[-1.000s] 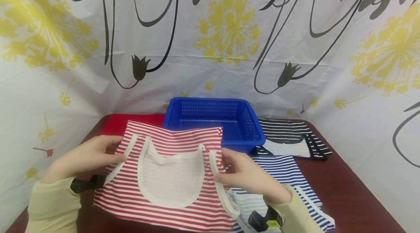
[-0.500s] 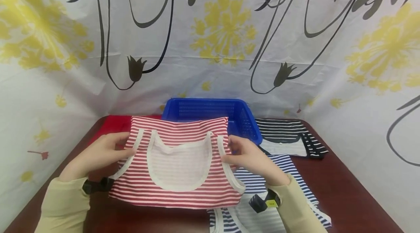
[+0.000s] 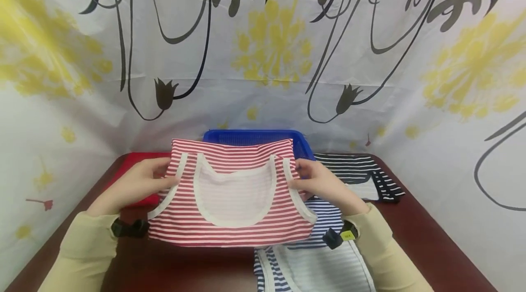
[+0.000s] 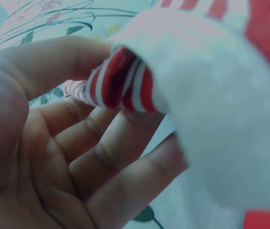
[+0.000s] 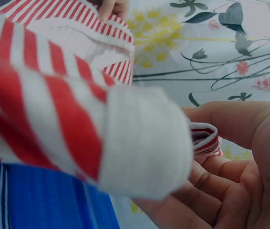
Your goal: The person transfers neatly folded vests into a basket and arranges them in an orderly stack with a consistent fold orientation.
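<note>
Both hands hold up a folded red-and-white striped tank top (image 3: 234, 236) by its two sides, its white-trimmed scoop neck facing the head camera. The left hand (image 3: 144, 181) pinches the side by the left armhole, thumb in front. On the other side, the right hand (image 3: 324, 184) pinches it by the right armhole trim. In the left wrist view the striped layers (image 4: 144, 88) lie between thumb and fingers. The right wrist view has white trim (image 5: 147, 143) close to the camera, partly covering the fingers.
A blue plastic basket (image 3: 255, 136) stands at the back, mostly hidden behind the tank top. Red cloth (image 3: 137, 160) lies back left, a black-and-white striped garment (image 3: 343, 164) back right. A blue-and-white striped tank top (image 3: 324, 267) lies at front right on the dark red table (image 3: 176, 267).
The tank top has been lifted and moved slightly right, its lower edge rising off the front of the view. It now covers most of the basket. Both hands keep their grip.
</note>
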A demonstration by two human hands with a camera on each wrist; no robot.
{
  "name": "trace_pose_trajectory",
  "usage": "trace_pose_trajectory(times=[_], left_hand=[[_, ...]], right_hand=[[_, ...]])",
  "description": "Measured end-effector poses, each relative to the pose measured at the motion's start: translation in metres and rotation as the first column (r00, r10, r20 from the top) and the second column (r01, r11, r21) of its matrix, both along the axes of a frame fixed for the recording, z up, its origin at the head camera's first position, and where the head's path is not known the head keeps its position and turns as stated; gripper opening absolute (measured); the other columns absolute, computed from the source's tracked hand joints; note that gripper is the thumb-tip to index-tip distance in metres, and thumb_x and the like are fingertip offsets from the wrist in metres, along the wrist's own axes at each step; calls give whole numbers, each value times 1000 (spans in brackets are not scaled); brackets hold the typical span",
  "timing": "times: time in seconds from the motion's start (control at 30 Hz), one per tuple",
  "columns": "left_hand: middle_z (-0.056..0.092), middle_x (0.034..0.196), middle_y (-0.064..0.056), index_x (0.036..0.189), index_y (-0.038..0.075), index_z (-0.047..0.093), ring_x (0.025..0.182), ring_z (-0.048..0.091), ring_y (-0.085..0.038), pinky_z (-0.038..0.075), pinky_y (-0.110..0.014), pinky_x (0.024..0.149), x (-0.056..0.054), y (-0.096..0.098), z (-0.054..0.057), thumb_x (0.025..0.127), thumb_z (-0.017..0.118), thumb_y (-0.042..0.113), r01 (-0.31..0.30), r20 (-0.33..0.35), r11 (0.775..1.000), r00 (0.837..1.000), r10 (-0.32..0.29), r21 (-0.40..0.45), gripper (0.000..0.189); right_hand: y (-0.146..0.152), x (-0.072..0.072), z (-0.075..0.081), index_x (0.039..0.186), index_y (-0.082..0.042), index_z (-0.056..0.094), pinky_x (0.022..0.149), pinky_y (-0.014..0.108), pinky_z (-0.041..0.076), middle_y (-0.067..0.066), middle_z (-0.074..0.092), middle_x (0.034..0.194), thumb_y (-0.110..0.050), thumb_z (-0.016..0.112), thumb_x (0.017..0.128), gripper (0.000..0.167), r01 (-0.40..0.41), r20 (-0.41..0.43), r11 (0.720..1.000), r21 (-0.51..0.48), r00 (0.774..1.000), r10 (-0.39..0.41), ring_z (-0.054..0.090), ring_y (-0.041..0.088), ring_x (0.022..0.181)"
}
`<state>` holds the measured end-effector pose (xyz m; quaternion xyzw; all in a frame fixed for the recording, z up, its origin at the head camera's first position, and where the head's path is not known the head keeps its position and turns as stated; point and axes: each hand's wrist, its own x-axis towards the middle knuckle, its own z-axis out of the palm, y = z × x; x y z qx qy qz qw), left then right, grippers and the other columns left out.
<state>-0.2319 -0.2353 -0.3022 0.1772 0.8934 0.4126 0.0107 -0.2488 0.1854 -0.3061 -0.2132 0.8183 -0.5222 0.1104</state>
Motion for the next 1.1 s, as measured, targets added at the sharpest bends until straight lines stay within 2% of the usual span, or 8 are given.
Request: trace_pose_trajectory(times=[0.13,0.3,0.53,0.67,0.77,0.87,1.1], left_hand=[[64,118,-17,138,-1,48,91,66,-22,57,-34,72,-10,10,8,88,72,31,-8,60,999,998,5,49,64],[63,117,-22,138,-3,46,86,66,-22,57,-36,69,-26,20,18,91,69,25,-3,90,996,996,-5,89,60],[60,120,-24,139,-2,45,86,65,-22,57,-35,69,-49,32,43,92,66,24,-49,123,994,992,37,94,58],[58,124,-23,142,-1,42,89,64,-22,57,-34,70,-58,39,57,93,65,23,-74,132,992,989,61,98,59],[57,126,-23,144,0,41,91,64,-22,57,-33,71,-64,43,65,93,64,22,-96,127,988,989,81,118,60],[57,126,-22,144,1,42,92,63,-21,57,-33,71,-69,45,71,94,64,21,-113,120,985,988,97,133,58],[59,122,-22,142,0,43,87,64,-17,57,-31,73,-85,51,77,96,60,21,-94,126,978,989,71,186,54]], right_hand=[[10,-9,10,116,2,55,62,42,58,14,69,99,-17,68,89,35,23,0,1000,21,1000,-23,67,23,76],[22,-23,24,115,1,55,59,39,57,13,70,94,-16,69,88,35,78,-2,996,43,997,-78,66,22,70],[30,-43,51,120,-1,54,63,36,57,13,68,103,-19,67,89,38,181,-41,982,60,983,-179,65,21,77],[31,-53,62,125,-4,53,66,34,56,13,67,105,-21,67,90,41,231,-25,971,64,973,-230,64,21,81],[33,-60,68,129,-5,52,68,35,56,12,66,104,-22,67,91,44,239,5,970,39,971,-239,65,21,82],[37,-68,72,131,-4,52,70,35,56,11,66,101,-21,65,92,44,223,28,975,6,974,-223,65,21,81],[45,-88,78,125,-4,54,68,30,55,5,65,92,-20,63,94,36,254,88,966,-46,964,-250,63,16,76]])
